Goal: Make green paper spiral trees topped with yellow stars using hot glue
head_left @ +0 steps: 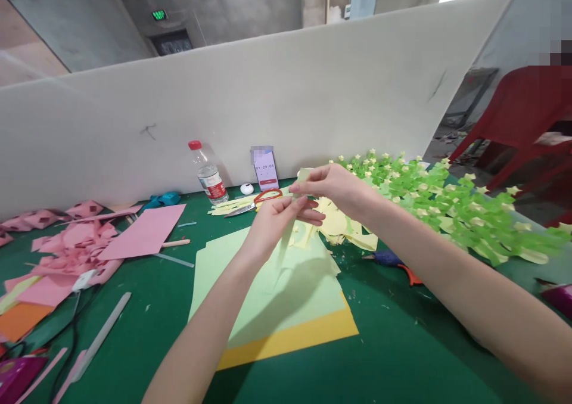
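Note:
Above the stack of paper, a pale yellow-green paper strip (pixel 283 246) is pinched between my two hands, one end hanging down. My left hand (pixel 273 222) is closed on it, thumb against fingers. Just above and to the right, my right hand (pixel 333 186) grips its upper part, the end sticking up past the fingertips. Beneath both hands lie light green sheets (pixel 223 273) on a yellow-orange sheet (pixel 290 344). Cut pale yellow paper pieces (pixel 344 225) are heaped behind my right hand. Red-handled scissors (pixel 257 201) rest on yellow strips beyond my left hand.
A bottle (pixel 210 177), a white case (pixel 246 188) and a phone with a timer (pixel 265 168) stand by the white board (pixel 223 106). Pink paper (pixel 143 231) lies left. Green paper plants with yellow stars (pixel 411 195) and a glue gun (pixel 388 259) are right.

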A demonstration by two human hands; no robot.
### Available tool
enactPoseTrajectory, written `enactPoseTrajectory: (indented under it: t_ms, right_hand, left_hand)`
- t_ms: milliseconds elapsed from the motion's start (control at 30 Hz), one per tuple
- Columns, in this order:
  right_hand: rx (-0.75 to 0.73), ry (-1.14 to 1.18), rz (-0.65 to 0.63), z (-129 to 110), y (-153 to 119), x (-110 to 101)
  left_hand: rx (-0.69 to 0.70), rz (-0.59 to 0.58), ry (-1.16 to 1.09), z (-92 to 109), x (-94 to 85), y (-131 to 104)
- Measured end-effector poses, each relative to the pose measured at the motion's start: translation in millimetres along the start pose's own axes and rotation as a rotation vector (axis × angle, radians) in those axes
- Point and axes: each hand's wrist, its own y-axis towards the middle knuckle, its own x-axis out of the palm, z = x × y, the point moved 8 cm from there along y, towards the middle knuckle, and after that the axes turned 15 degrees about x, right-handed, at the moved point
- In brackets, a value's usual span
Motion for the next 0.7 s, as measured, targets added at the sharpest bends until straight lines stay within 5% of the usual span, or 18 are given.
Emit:
enactPoseTrajectory:
  t_ms: [267,467,567,700]
  right_hand:
    - [-0.291,0.118,0.413,-75,-2,-88]
    - [-0.474,0.152,0.659,-137,-40,-139]
    - [-0.625,-0.016,0.711,-156,-63,-135]
    - [-0.626,-0.260,0.570,-151,-66,-96]
  left_hand:
    - [-0.181,-0.227,0.085,-29,3.6,-34]
    - [-0.230,-0.326,0.196,-60,0.2,-59]
    - [-0.223,-0.224,0.245,-62,-16.0,-55]
    - [-0.136,-0.194,0.278,-44,-30.8,-36]
